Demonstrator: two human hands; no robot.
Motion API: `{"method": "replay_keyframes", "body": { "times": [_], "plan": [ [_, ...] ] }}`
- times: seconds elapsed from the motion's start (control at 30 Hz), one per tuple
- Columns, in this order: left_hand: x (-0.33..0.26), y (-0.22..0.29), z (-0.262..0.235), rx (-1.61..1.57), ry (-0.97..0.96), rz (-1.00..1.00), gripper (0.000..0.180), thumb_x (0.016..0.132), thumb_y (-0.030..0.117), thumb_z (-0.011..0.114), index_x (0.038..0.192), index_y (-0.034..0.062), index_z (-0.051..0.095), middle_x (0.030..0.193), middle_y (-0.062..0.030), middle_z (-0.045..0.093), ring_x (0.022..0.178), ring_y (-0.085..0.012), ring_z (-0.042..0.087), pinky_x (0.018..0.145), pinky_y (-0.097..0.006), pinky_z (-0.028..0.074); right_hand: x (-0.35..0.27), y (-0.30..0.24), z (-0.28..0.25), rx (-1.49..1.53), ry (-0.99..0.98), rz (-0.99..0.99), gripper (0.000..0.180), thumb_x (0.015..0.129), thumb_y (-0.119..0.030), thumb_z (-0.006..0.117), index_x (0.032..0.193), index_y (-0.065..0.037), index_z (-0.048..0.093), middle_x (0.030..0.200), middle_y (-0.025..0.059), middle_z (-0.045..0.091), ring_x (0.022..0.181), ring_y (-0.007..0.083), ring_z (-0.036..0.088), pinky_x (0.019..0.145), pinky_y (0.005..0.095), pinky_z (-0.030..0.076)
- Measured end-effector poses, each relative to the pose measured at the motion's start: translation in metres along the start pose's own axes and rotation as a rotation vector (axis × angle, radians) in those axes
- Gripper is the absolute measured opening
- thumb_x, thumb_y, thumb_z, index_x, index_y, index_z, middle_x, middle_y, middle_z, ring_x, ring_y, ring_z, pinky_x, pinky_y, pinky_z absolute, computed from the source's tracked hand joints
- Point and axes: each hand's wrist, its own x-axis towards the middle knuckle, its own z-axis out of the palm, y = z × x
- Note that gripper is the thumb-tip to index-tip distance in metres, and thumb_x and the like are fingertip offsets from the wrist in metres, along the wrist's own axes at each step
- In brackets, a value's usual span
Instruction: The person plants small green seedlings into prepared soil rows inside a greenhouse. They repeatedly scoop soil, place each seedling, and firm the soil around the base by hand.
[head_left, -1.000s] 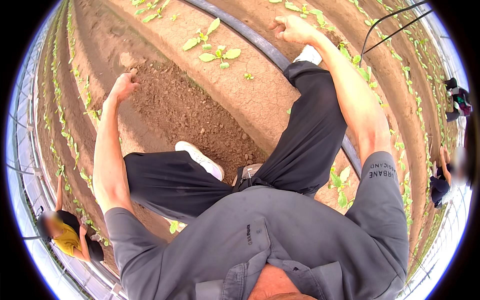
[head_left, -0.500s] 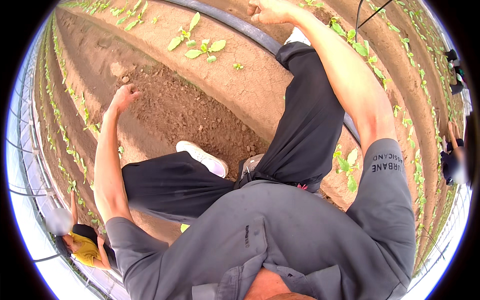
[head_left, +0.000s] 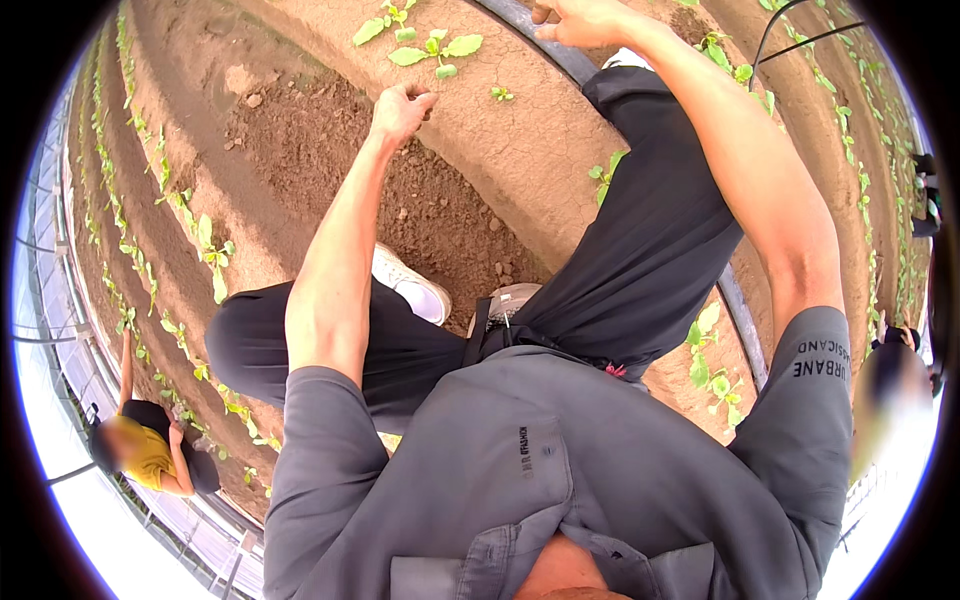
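- Brown, crumbly soil [head_left: 330,150] is touched by the left hand [head_left: 402,108], which is curled into a loose fist with the fingertips pressed down into it.
- Just beyond that hand a small green seedling [head_left: 432,48] is seen, and it could be crushed if the fist is pushed forward.
- The right hand [head_left: 580,18] is held at the black hose [head_left: 560,55]; whether it is spread or gripping cannot be told.
- A tiny sprout [head_left: 500,94] between the hands could be squashed.
- Balance could be lost, since the body is bent low.
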Motion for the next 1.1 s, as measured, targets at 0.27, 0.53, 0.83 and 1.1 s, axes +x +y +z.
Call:
{"method": "replay_keyframes", "body": {
  "times": [0.27, 0.53, 0.83, 1.1],
  "plan": [
    [-0.028, -0.09, 0.079, -0.986, 0.585, -0.491, 0.008, 0.089, 0.009, 0.063, 0.092, 0.001, 0.062, 0.088, -0.0081, 0.066, 0.073, -0.0173, 0.061, 0.068, -0.034, 0.051, 0.088, 0.014, 0.121, 0.901, -0.076, 0.552, 0.045, 0.088, -0.029, 0.07, 0.121, -0.001, 0.058, 0.104, 0.0143, 0.069, 0.092, 0.0283, 0.066, 0.085, 0.0417, 0.052],
    [-0.036, -0.103, 0.067, -0.983, 0.491, -0.519, 0.01, 0.091, 0.004, 0.061, 0.098, -0.0039, 0.06, 0.086, -0.0135, 0.068, 0.069, -0.0208, 0.068, 0.065, -0.032, 0.057, 0.107, -0.027, 0.154, 1.257, 0.256, 0.804, 0.046, 0.085, -0.015, 0.074, 0.124, 0.001, 0.055, 0.122, 0.0189, 0.061, 0.115, 0.0299, 0.06, 0.098, 0.039, 0.05],
    [-0.034, -0.106, 0.08, -0.98, 0.419, -0.635, 0.014, 0.087, 0.014, 0.067, 0.096, 0.0028, 0.068, 0.09, -0.0083, 0.069, 0.081, -0.0185, 0.061, 0.076, -0.035, 0.048, 0.135, 0.0, 0.168, 1.428, 0.389, 0.91, 0.02, 0.088, -0.002, 0.064, 0.108, 0.0, 0.062, 0.111, 0.0157, 0.066, 0.103, 0.0294, 0.065, 0.097, 0.0431, 0.051],
    [-0.033, -0.116, 0.082, -0.982, 0.419, -0.659, 0.014, 0.087, 0.015, 0.068, 0.094, 0.0033, 0.069, 0.09, -0.0087, 0.069, 0.081, -0.0176, 0.061, 0.075, -0.034, 0.048, 0.132, -0.013, 0.167, 1.458, 0.416, 0.954, 0.018, 0.089, -0.001, 0.062, 0.107, 0.001, 0.06, 0.107, 0.0188, 0.065, 0.101, 0.0303, 0.065, 0.097, 0.0423, 0.052]
  ]
}}
